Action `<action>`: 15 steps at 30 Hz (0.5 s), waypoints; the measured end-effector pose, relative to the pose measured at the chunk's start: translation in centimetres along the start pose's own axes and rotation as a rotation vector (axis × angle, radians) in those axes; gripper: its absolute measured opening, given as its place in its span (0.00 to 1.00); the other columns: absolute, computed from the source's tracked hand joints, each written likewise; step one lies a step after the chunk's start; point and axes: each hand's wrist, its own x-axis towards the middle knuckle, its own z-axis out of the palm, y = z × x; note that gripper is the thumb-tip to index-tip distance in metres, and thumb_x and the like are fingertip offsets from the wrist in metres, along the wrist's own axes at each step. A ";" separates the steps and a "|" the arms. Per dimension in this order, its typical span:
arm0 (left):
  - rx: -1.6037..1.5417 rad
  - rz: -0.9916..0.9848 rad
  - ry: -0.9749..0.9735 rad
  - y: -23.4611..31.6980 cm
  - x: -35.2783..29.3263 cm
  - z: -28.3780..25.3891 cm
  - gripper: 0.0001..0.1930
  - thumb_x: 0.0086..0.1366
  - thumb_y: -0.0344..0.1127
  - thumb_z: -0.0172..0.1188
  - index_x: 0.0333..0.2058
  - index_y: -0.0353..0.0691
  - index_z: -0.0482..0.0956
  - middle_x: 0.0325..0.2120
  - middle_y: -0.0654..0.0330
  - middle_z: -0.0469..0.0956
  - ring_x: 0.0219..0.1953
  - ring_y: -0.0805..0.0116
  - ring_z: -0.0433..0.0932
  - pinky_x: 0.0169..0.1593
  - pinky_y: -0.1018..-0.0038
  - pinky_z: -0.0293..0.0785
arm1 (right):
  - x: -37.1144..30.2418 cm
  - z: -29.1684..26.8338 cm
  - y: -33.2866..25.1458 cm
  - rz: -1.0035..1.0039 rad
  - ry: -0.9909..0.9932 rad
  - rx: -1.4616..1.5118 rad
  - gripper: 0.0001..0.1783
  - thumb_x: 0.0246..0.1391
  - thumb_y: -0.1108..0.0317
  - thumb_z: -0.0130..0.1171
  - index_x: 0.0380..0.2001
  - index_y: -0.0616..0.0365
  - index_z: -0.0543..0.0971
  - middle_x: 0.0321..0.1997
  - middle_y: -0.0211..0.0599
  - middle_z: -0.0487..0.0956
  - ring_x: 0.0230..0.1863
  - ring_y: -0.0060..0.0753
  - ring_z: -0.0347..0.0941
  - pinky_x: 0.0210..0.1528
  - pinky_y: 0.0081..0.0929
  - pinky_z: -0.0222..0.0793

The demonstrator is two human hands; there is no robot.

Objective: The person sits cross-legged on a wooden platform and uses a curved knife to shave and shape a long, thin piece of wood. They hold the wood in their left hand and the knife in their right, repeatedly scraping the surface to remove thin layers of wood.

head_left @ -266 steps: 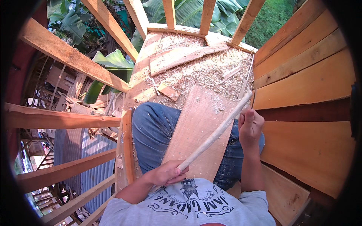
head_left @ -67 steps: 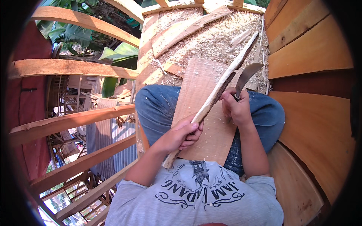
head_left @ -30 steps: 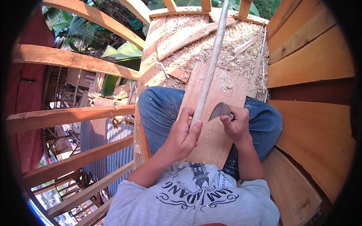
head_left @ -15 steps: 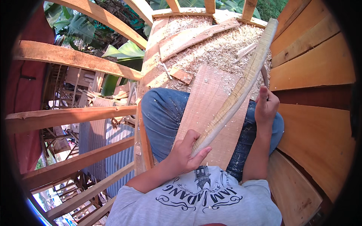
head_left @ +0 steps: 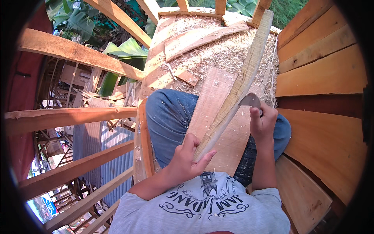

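A long, slightly bowed strip of wood (head_left: 244, 80) stands aslant in front of me, its near end gripped by my left hand (head_left: 187, 159). One face is rough and hewn, the other smooth and pale. My right hand (head_left: 264, 121) is closed round the handle of a broad-bladed knife (head_left: 250, 100). Its dark grey blade meets or overlaps the right edge of the strip near mid-length; I cannot tell whether it bites in. Beneath lies a flat plank (head_left: 210, 99), resting between my knees in blue jeans.
Shavings (head_left: 218, 52) cover the boards ahead, with a curved offcut (head_left: 202, 39) and a small wood block (head_left: 187, 76) among them. Wooden rails (head_left: 74, 116) stand on the left, above corrugated metal sheets (head_left: 115, 150). A plank wall (head_left: 321, 72) rises close on the right.
The knife has swung left and down, from beyond the strip's right side to its edge. The strip has turned a little more upright, its far end shifting left.
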 end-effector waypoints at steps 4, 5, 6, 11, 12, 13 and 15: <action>-0.133 -0.072 -0.099 0.7 -0.9 -0.6 0.17 0.58 0.31 0.64 0.34 0.34 0.61 0.16 0.57 0.69 0.18 0.75 0.73 0.19 0.78 0.63 | 1.9 -2.8 1.6 0.156 0.185 0.068 0.35 0.54 0.40 0.53 0.12 0.64 0.66 0.09 0.36 0.57 0.15 0.20 0.60 0.18 0.27 0.54; -0.100 -0.049 -0.062 0.3 -0.5 -0.5 0.18 0.58 0.31 0.64 0.34 0.34 0.61 0.17 0.56 0.69 0.18 0.74 0.73 0.20 0.78 0.63 | 1.6 -2.8 1.3 0.089 0.107 0.068 0.35 0.53 0.39 0.54 0.12 0.63 0.66 0.09 0.36 0.57 0.14 0.22 0.61 0.18 0.27 0.55; -0.070 -0.034 -0.039 -0.5 -0.1 -0.4 0.18 0.57 0.31 0.64 0.34 0.35 0.61 0.17 0.56 0.69 0.18 0.74 0.73 0.20 0.78 0.63 | 0.7 -2.4 -0.4 0.037 0.032 0.063 0.35 0.52 0.38 0.55 0.11 0.62 0.66 0.09 0.36 0.58 0.13 0.24 0.61 0.18 0.27 0.55; -0.026 0.013 0.001 -0.2 0.5 -0.2 0.18 0.58 0.31 0.64 0.34 0.36 0.60 0.18 0.55 0.70 0.20 0.74 0.74 0.23 0.77 0.65 | -1.3 -0.2 -2.8 -0.256 -0.233 -0.142 0.36 0.43 0.35 0.60 0.09 0.58 0.64 0.08 0.36 0.61 0.11 0.39 0.65 0.16 0.30 0.58; -0.058 0.003 0.012 -0.5 0.2 0.1 0.18 0.58 0.31 0.64 0.34 0.36 0.60 0.18 0.55 0.71 0.20 0.75 0.74 0.23 0.77 0.66 | -0.4 -0.2 -2.5 -0.260 -0.221 -0.152 0.36 0.42 0.35 0.61 0.09 0.58 0.64 0.08 0.36 0.62 0.11 0.41 0.65 0.15 0.31 0.59; -0.084 -0.003 0.021 -0.5 0.2 0.2 0.18 0.58 0.31 0.64 0.34 0.36 0.60 0.18 0.56 0.71 0.21 0.75 0.74 0.23 0.77 0.66 | 0.4 -0.5 -2.5 -0.316 -0.148 -0.248 0.36 0.41 0.34 0.61 0.09 0.58 0.65 0.08 0.37 0.61 0.10 0.39 0.65 0.15 0.30 0.59; -0.122 -0.061 0.015 -0.6 0.1 0.3 0.18 0.58 0.31 0.64 0.34 0.36 0.60 0.18 0.56 0.71 0.21 0.76 0.74 0.23 0.77 0.67 | 0.7 0.3 -1.1 -0.053 -0.215 -0.013 0.35 0.40 0.34 0.61 0.09 0.57 0.65 0.07 0.36 0.61 0.11 0.39 0.66 0.15 0.30 0.60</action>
